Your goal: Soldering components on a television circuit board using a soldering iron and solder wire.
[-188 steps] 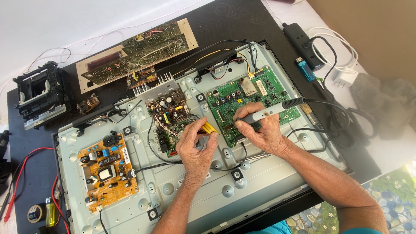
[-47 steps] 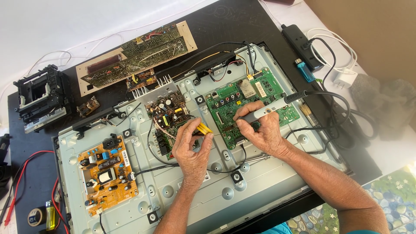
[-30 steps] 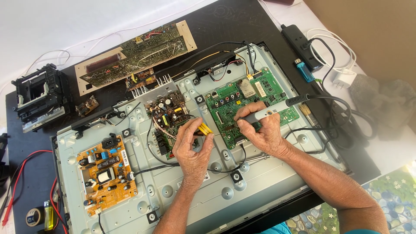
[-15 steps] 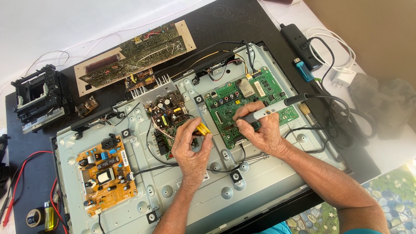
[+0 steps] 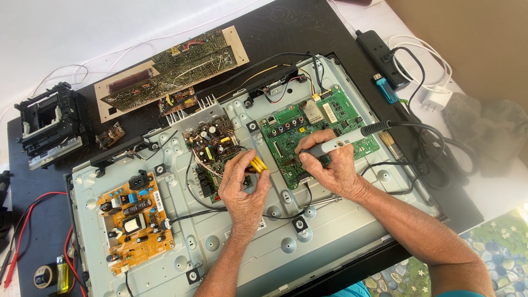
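Note:
The back of a flat television panel [image 5: 330,231] lies opened on a black table. My right hand [image 5: 330,165] grips a grey soldering iron [image 5: 344,142], its tip down on the green main board [image 5: 313,132]. My left hand [image 5: 245,190] pinches a small yellow-handled tool [image 5: 257,164] over the lower edge of the dark middle board [image 5: 212,151], just left of the green board. The iron's black cord [image 5: 423,132] runs off to the right.
An orange power board [image 5: 135,220] sits at the panel's left. Behind the panel lie a long brown circuit board [image 5: 170,69], a black mechanism [image 5: 49,124] and a small part [image 5: 110,135]. A power strip [image 5: 382,52] is at the right. Red leads [image 5: 25,220], tape and a lighter lie at the left.
Both hands stay at the same spots on the boards. The view has only shifted slightly.

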